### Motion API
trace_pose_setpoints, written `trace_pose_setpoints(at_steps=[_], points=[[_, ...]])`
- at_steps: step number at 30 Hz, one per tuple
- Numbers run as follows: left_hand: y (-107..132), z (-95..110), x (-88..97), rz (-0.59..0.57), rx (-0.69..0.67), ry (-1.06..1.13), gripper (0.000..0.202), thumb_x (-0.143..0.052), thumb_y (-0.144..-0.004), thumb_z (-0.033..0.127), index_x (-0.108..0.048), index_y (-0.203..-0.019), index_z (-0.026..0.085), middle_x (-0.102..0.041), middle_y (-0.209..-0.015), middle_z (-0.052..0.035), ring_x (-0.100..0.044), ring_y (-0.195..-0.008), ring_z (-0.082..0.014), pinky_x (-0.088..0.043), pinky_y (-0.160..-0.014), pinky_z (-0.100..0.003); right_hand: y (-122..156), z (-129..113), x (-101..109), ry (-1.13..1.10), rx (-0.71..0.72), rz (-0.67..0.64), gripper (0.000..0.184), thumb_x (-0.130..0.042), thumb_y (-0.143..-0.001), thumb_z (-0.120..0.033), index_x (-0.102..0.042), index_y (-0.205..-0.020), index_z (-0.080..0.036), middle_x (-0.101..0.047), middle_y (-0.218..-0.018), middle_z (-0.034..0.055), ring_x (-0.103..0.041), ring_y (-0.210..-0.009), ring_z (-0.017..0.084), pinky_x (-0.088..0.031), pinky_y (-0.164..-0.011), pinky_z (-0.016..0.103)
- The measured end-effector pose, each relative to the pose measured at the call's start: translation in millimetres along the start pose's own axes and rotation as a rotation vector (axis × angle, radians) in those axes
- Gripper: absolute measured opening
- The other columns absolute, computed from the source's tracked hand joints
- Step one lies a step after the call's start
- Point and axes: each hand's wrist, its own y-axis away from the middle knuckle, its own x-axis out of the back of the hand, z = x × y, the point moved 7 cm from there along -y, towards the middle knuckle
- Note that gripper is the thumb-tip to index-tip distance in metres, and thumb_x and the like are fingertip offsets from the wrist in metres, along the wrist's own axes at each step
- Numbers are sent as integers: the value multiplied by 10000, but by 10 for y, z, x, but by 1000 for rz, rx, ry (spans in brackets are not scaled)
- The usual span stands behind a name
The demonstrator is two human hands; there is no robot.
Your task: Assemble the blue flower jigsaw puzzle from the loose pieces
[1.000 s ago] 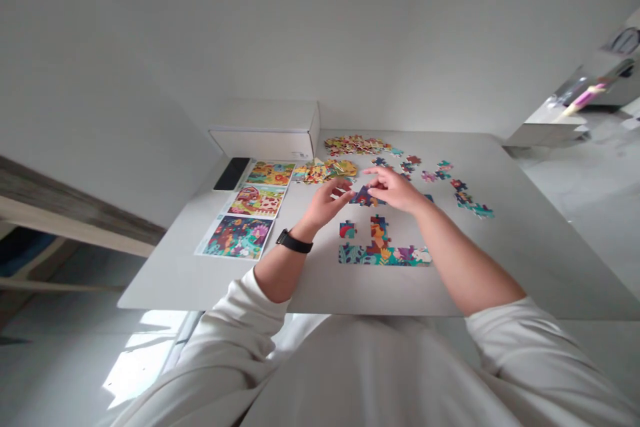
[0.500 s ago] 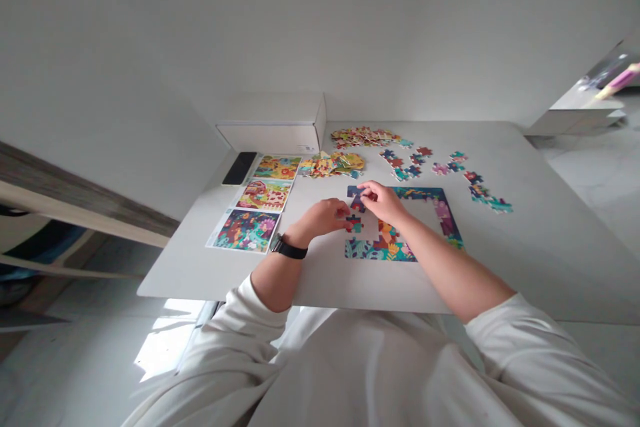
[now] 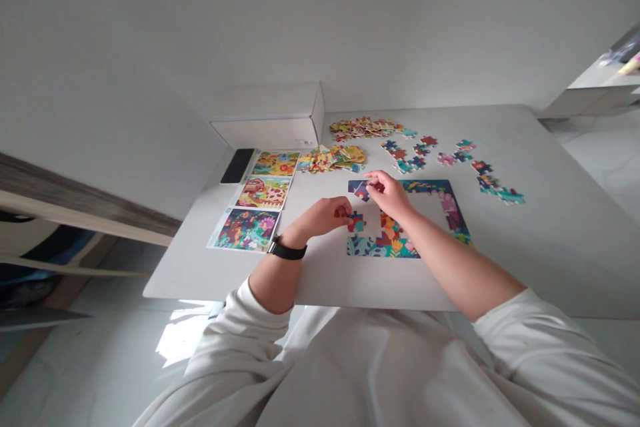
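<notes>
A partly built jigsaw frame lies on the white table, with its blue top strip, right side and leafy bottom row joined. My right hand pinches a blue and red piece at the frame's top left corner. My left hand, with a black watch on the wrist, is curled with its fingertips on a red and teal piece at the frame's left side. Both arms wear pushed-up cream sleeves.
Three picture cards lie left of the puzzle, with a black phone and a white box behind them. Heaps of loose pieces and scattered single pieces sit at the back and right. A shelf stands far right.
Both hands came down from mid-air to the frame's left side. The blue piece went from between both hands to the top left corner. My view shifted, so more of the frame shows.
</notes>
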Motion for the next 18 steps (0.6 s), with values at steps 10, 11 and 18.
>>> trace_pose_setpoints(at_steps=[10,11,18], points=[[19,-6,-87,-109,87,-62,175,-739,-883,351,-711,-1001,224,-782,-865,-6,-714,-774,-191,-547,-747,-292,-4,7,-32,-3,20,12,339,-656,-914,-249,-744,-1242,-242,-812,-1023,37,-718,-804,194,-570,-802,329],[23,2,-88,-107,97,-90,177,-736,-887,348,-714,-1012,225,-783,-873,-5,-716,-779,-191,-545,-754,-291,-1,0,-34,-1,24,9,338,-659,-913,-243,-744,-1240,-240,-811,-1023,38,-717,-801,193,-568,-803,328],[7,88,-72,-53,20,-325,226,-767,-905,373,-730,-1056,208,-760,-985,-54,-688,-848,-221,-518,-772,-318,12,-16,-40,5,42,0,334,-664,-928,-240,-735,-1255,-244,-806,-1024,36,-693,-757,185,-555,-797,326]])
